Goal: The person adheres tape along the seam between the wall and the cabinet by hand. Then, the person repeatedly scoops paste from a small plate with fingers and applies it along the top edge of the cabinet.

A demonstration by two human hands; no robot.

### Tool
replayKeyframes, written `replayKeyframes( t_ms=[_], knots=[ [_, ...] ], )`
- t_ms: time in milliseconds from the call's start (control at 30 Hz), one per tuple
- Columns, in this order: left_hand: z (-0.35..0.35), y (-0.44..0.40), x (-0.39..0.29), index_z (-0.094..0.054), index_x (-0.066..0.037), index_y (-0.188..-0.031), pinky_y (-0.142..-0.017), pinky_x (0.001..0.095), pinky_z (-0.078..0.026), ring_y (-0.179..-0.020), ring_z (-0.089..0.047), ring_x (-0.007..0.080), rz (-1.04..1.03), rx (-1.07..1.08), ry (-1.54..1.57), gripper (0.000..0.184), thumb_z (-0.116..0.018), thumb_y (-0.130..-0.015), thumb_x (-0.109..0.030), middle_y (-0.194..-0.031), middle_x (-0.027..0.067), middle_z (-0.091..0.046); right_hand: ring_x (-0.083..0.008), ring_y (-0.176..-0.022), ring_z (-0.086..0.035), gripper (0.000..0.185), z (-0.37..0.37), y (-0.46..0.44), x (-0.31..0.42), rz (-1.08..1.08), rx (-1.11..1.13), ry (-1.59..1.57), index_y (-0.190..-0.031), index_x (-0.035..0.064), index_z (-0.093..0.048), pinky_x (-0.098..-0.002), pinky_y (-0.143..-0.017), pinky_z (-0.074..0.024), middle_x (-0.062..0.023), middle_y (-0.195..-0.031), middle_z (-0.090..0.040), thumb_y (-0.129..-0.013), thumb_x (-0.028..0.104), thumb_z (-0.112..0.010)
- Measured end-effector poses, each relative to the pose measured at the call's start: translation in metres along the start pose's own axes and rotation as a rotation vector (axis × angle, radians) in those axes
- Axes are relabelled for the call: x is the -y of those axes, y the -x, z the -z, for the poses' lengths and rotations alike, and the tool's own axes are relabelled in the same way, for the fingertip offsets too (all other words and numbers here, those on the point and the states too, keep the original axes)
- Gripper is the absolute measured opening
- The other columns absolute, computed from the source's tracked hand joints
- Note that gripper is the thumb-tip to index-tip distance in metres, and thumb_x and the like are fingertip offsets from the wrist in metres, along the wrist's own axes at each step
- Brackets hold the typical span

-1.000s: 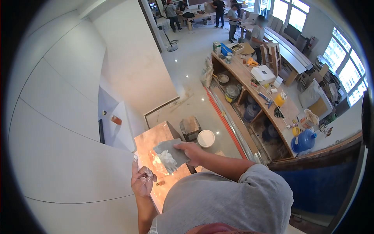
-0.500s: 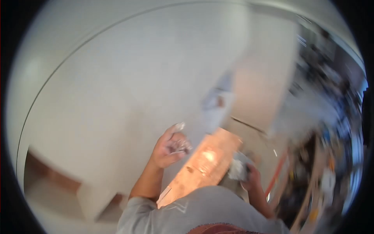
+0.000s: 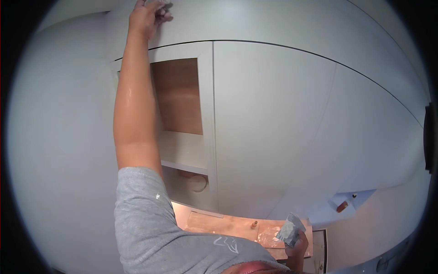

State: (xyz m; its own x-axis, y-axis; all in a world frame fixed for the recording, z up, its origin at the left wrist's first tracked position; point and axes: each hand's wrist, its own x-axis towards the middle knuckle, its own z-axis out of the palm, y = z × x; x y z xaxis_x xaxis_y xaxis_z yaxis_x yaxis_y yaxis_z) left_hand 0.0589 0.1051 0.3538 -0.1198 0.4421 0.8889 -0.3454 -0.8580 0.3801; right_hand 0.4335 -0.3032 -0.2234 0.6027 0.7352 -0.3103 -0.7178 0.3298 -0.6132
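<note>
My left hand (image 3: 148, 18) is raised at the top of the view against the white panel (image 3: 237, 20), above the dark seam. Its fingers are curled, with white paste on the fingertips; whether they hold anything is too small to tell. Low on the right, my right hand (image 3: 297, 246) grips a grey sheet (image 3: 291, 229) that carries some white paste. Behind and below that sheet lies a wooden board (image 3: 237, 224) with white smears.
Below the seam, a white cabinet front has an open compartment with a brown back (image 3: 178, 96). A lower compartment holds a round object (image 3: 197, 183). A reddish-brown item (image 3: 342, 207) rests in a recess at the lower right.
The view has swung left and up to the white panels. My left arm has stretched up from above the board to the upper panel. My right hand still holds the grey sheet.
</note>
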Motion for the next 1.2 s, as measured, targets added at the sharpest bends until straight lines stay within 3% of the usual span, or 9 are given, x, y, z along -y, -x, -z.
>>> replayKeyframes(
  t_ms=[67,267,333,467,567,800,900,1033,1200],
  knots=[
    [0.009,-0.028,-0.011,-0.034,-0.007,-0.144,-0.054,0.0395,-0.055,-0.056,-0.053,0.0176,0.008,-0.084,0.094,0.058,-0.053,-0.089,-0.008,-0.071,0.0082,-0.057,-0.0282,-0.11,-0.061,0.042,0.0,-0.011,-0.001,-0.038,0.063,-0.001,-0.128,0.0035,-0.054,-0.0461,-0.093,-0.0497,-0.0095,-0.122,-0.062,-0.095,0.028,-0.05],
    [0.028,-0.06,-0.015,-0.034,-0.012,-0.146,-0.059,0.046,-0.057,-0.057,-0.053,0.0172,0.129,-0.016,-0.035,0.061,-0.053,-0.088,-0.006,-0.073,0.0076,-0.059,-0.0265,-0.109,-0.062,0.041,-0.009,-0.013,-0.011,-0.07,0.112,0.013,-0.128,0.0019,-0.054,-0.042,-0.092,-0.0508,-0.0091,-0.12,-0.062,-0.096,0.028,-0.05],
    [0.016,-0.051,-0.022,-0.044,-0.007,-0.136,-0.059,0.0464,-0.058,-0.057,-0.053,0.017,0.102,-0.054,-0.055,0.048,-0.052,-0.089,-0.007,-0.071,0.0073,-0.057,-0.0271,-0.115,-0.059,0.043,0.015,-0.021,-0.023,0.092,0.215,0.245,-0.13,0.0018,-0.052,-0.0424,-0.097,-0.0483,-0.0095,-0.124,-0.061,-0.097,0.029,-0.047],
    [0.01,-0.068,-0.023,-0.058,0.001,-0.102,-0.061,0.0484,-0.06,-0.055,-0.051,0.0171,0.19,-0.059,-0.251,0.017,-0.051,-0.09,-0.009,-0.069,0.007,-0.055,-0.0273,-0.116,-0.059,0.044,0.0,-0.014,-0.017,-0.059,0.081,0.035,-0.132,0.002,-0.051,-0.0424,-0.099,-0.0469,-0.0099,-0.126,-0.06,-0.097,0.028,-0.047],
    [-0.033,-0.05,-0.045,-0.055,0.001,-0.082,-0.062,0.0472,-0.061,-0.053,-0.05,0.0178,0.291,-0.003,-0.19,0.014,-0.05,-0.091,-0.01,-0.068,0.0078,-0.055,-0.0276,-0.114,-0.06,0.043,0.001,-0.014,-0.016,-0.003,0.103,0.117,-0.131,0.0027,-0.052,-0.0426,-0.099,-0.0471,-0.0099,-0.124,-0.062,-0.096,0.028,-0.049],
    [-0.09,-0.024,-0.05,-0.056,0.003,-0.085,-0.052,0.0387,-0.057,-0.057,-0.053,0.018,0.162,0.081,-0.309,0.014,-0.052,-0.09,-0.01,-0.069,0.009,-0.056,-0.0283,-0.111,-0.061,0.04,-0.025,-0.011,-0.012,-0.114,0.183,0.022,-0.13,0.0033,-0.053,-0.044,-0.097,-0.0478,-0.0102,-0.12,-0.063,-0.097,0.025,-0.049],
    [-0.048,-0.016,-0.062,-0.059,0.001,-0.084,-0.053,0.0414,-0.057,-0.055,-0.054,0.0181,0.155,-0.18,-0.201,0.013,-0.053,-0.09,-0.009,-0.065,0.0077,-0.054,-0.0286,-0.111,-0.061,0.04,-0.03,-0.015,-0.016,-0.106,0.206,0.021,-0.13,0.0037,-0.053,-0.0446,-0.096,-0.048,-0.0105,-0.121,-0.062,-0.097,0.025,-0.049],
    [0.0,-0.052,-0.039,-0.06,0.0,-0.083,-0.057,0.0456,-0.057,-0.05,-0.051,0.0175,0.236,-0.045,-0.267,0.014,-0.053,-0.09,-0.01,-0.059,0.0048,-0.051,-0.0292,-0.111,-0.061,0.04,-0.033,-0.006,-0.01,-0.087,0.15,0.035,-0.13,0.0036,-0.053,-0.045,-0.096,-0.0479,-0.0109,-0.122,-0.062,-0.097,0.025,-0.049],
    [-0.081,-0.027,-0.061,-0.061,0.002,-0.098,-0.063,0.0439,-0.057,-0.053,-0.053,0.0171,0.228,0.253,-0.436,0.017,-0.057,-0.087,-0.011,-0.06,0.0038,-0.051,-0.0292,-0.113,-0.06,0.04,-0.034,-0.015,-0.002,-0.045,0.217,0.062,-0.131,0.0028,-0.053,-0.0456,-0.098,-0.0471,-0.012,-0.123,-0.061,-0.097,0.024,-0.047]
  ],
)
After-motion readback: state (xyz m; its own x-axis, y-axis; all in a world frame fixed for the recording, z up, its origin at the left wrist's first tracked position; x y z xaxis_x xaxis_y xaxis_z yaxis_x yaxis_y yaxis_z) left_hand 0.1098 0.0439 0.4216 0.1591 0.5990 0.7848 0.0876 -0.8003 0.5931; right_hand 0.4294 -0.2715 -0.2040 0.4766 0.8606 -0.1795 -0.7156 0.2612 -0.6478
